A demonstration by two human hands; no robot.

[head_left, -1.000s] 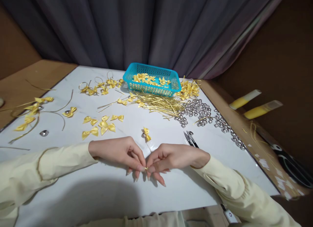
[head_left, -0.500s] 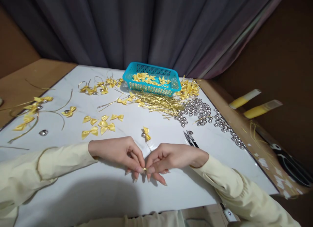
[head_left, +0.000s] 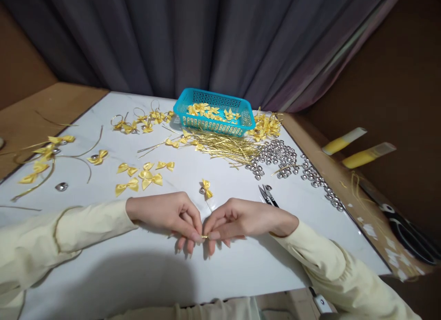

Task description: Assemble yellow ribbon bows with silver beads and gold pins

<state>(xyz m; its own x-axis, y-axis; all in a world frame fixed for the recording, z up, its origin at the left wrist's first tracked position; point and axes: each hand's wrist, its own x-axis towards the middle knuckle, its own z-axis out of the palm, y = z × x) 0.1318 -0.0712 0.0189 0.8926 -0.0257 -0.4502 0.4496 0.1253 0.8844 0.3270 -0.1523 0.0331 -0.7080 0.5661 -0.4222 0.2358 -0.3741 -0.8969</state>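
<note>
My left hand point(head_left: 168, 214) and my right hand point(head_left: 241, 219) meet at the fingertips low on the white table point(head_left: 138, 274). Both pinch the near end of a thin gold wire point(head_left: 205, 237). The wire runs up and away to a small yellow ribbon bow point(head_left: 206, 188) with a silver bell beside it. Both hands rest on the tabletop, fingers curled. Pale yellow sleeves cover both forearms.
A blue basket point(head_left: 215, 112) of yellow bows stands at the back. In front lie gold wires point(head_left: 223, 148) and silver bells point(head_left: 282, 157). Loose bows point(head_left: 144, 175) and looped pieces lie to the left. Small snips point(head_left: 268, 195) lie right of my hands; black scissors point(head_left: 409, 237) lie far right.
My right hand's fingers have curled in slightly and both hands shifted a little at the pinch. The bow and wire stay in nearly the same place.
</note>
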